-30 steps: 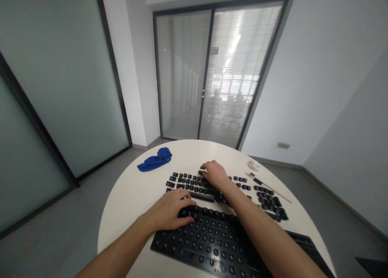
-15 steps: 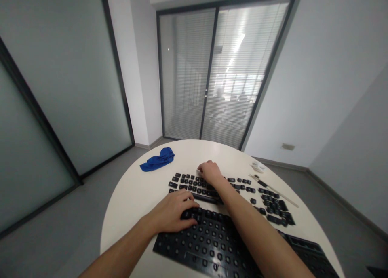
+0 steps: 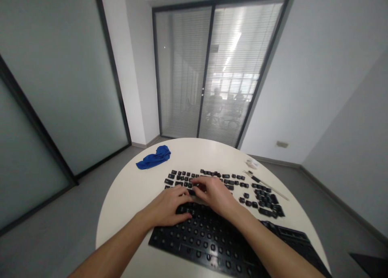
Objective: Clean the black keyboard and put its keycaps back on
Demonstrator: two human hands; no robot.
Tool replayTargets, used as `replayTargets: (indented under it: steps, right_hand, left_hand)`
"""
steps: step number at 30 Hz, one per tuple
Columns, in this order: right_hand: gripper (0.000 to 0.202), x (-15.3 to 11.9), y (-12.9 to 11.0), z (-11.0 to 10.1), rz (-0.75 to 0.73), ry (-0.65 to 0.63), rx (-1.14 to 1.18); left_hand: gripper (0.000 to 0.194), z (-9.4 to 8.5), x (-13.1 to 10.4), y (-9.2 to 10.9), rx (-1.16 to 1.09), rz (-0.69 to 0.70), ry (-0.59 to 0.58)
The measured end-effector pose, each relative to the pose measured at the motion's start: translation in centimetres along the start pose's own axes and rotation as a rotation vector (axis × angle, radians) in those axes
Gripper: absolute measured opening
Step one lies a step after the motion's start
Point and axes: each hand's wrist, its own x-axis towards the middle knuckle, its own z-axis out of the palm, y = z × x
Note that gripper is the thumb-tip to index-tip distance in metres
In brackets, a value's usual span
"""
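Note:
A black keyboard point(image 3: 209, 245), its key posts mostly bare, lies tilted across the near side of the table. My left hand point(image 3: 166, 207) holds its upper left edge, the thumb lying on the face and the fingers bent over the far edge. Just above that edge, my right hand point(image 3: 215, 193) is bent in a pinch, with a small dark piece, seemingly a keycap, between thumb and fingertips. Loose black keycaps point(image 3: 178, 177) lie in rows beyond both hands, partly hidden by the right one. More keycaps point(image 3: 266, 201) are grouped to the right.
A blue cloth point(image 3: 154, 157) lies at the table's far left. On the right are a thin brush-like stick point(image 3: 271, 186) and small white items point(image 3: 252, 163). The round white table point(image 3: 121, 205) stands before a glass door with blinds point(image 3: 209, 76).
My right hand has come back from the far keycap rows toward the keyboard's upper edge, close to my left hand. The left hand stays on the keyboard. The view has shifted slightly.

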Motion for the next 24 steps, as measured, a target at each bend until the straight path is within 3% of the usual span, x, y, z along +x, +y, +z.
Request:
replayTargets:
  steps: [4, 8, 13, 24]
  right_hand:
    - [0.030, -3.7, -0.3, 0.2, -0.043, -0.065, 0.091]
    - [0.029, -5.3, 0.4, 0.4, -0.007, -0.075, 0.092]
    - [0.021, -5.9, 0.8, 0.7, 0.018, -0.100, -0.051]
    - [0.013, -5.8, 0.7, 0.9, -0.011, -0.137, -0.077]
  left_hand:
    - [0.035, -0.2, 0.0, 0.2, -0.017, -0.003, -0.003]
    - [0.033, -0.2, 0.0, 0.3, -0.036, -0.006, 0.003]
    - [0.028, -0.3, 0.1, 0.3, -0.041, -0.009, 0.007]
    - [0.031, -0.4, 0.2, 0.5, -0.016, -0.024, -0.016]
